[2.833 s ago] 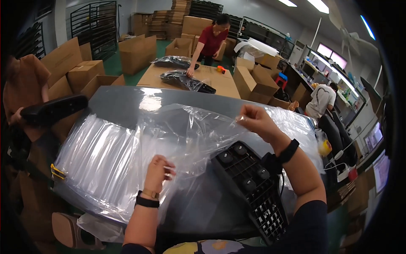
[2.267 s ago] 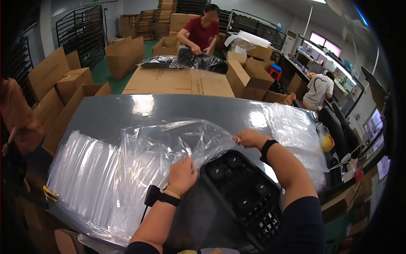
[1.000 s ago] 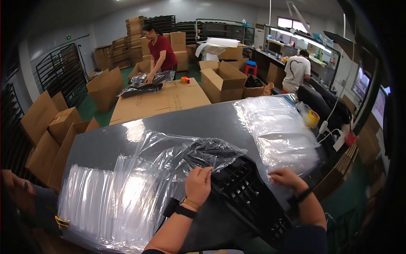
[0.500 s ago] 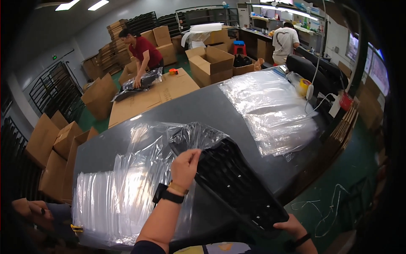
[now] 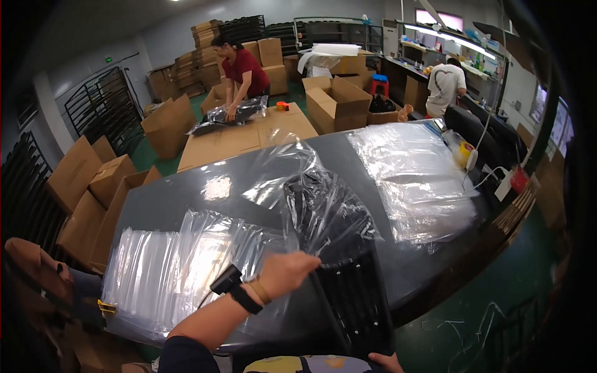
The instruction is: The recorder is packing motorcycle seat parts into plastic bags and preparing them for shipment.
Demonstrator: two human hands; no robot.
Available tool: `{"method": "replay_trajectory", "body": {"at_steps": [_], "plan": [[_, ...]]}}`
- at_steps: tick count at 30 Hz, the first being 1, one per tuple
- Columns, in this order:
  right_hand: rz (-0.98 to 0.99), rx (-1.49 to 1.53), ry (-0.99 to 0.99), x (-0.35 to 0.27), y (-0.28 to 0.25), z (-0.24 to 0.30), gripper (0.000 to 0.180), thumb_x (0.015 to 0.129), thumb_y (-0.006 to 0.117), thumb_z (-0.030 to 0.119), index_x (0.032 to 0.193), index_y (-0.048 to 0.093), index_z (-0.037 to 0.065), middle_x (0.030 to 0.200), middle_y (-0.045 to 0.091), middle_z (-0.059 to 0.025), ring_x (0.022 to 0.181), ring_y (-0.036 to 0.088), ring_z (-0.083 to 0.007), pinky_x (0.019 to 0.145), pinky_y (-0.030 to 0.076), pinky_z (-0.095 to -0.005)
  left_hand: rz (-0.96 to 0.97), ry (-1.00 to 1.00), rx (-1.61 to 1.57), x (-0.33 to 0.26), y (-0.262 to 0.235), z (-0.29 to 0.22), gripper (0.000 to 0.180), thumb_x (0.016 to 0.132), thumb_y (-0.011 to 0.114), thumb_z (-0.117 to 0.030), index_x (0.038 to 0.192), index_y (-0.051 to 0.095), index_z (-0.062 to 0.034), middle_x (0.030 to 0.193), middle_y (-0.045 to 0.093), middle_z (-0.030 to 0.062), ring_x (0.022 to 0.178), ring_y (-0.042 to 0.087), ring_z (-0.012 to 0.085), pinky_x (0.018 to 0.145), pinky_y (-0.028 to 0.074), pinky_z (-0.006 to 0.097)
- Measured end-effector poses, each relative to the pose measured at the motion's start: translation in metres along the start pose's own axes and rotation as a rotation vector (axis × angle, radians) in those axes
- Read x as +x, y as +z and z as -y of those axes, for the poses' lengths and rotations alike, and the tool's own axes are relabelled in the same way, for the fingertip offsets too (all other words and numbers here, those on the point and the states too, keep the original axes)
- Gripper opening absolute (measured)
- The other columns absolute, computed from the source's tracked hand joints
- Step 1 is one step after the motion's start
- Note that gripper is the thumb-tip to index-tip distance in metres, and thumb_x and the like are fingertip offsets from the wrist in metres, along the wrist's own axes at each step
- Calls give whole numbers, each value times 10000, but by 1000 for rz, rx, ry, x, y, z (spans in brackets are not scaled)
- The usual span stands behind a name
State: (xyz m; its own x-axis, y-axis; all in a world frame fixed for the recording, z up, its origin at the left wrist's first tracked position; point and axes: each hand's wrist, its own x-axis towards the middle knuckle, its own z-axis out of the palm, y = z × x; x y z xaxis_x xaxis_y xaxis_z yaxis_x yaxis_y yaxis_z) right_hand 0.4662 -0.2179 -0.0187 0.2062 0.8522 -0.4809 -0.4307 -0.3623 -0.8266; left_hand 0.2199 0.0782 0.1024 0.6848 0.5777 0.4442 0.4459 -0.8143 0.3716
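Observation:
A long black ribbed panel [image 5: 351, 301] with small bright spots lies lengthwise in front of me, its near end at the table's front edge. A clear plastic bag [image 5: 326, 208] covers its far part, crinkled and loose beyond the tip. My left hand [image 5: 289, 276] is closed in a pinch on the bag's near edge, about midway along the panel. At the near end, my right hand [image 5: 387, 362] grips the panel; only its thumb side shows, the rest cut off by the lower edge. A stack of clear bags [image 5: 149, 267] lies left of my left forearm.
Another stack of clear bags [image 5: 413, 180] covers the dark table's [image 5: 249, 165] right side, near a yellow tape roll [image 5: 463, 154]. Across the table, a person in red [image 5: 245, 71] handles a bagged black item on cardboard [image 5: 217, 148]. Open cartons [image 5: 339, 105] stand behind. Another person's arm [image 5: 46, 267] shows at left.
My left hand has drawn the bag's edge toward me, so it covers much more of the panel. The panel has turned more nearly straight toward me, and my right hand sits lower in view.

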Motion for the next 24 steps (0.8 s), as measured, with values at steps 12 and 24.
{"method": "replay_trajectory", "body": {"at_steps": [12,24], "plan": [[-86,-343,-127,32,-27,-24,545,809,692,270,1237,505,-10,1140,611,-130,998,600,-224,817,516,-349,370,54,-553,26,86,-134,116,915,558,-211,988,614,-141,865,665,118,825,662,318,686,512,431],[-53,151,-220,51,58,45,567,752,656,39,1287,496,-62,1181,611,-140,1051,610,-244,969,467,-361,277,-354,-1038,-46,25,-69,417,932,575,-134,1319,439,-59,910,613,108,839,631,204,756,506,330]]}}
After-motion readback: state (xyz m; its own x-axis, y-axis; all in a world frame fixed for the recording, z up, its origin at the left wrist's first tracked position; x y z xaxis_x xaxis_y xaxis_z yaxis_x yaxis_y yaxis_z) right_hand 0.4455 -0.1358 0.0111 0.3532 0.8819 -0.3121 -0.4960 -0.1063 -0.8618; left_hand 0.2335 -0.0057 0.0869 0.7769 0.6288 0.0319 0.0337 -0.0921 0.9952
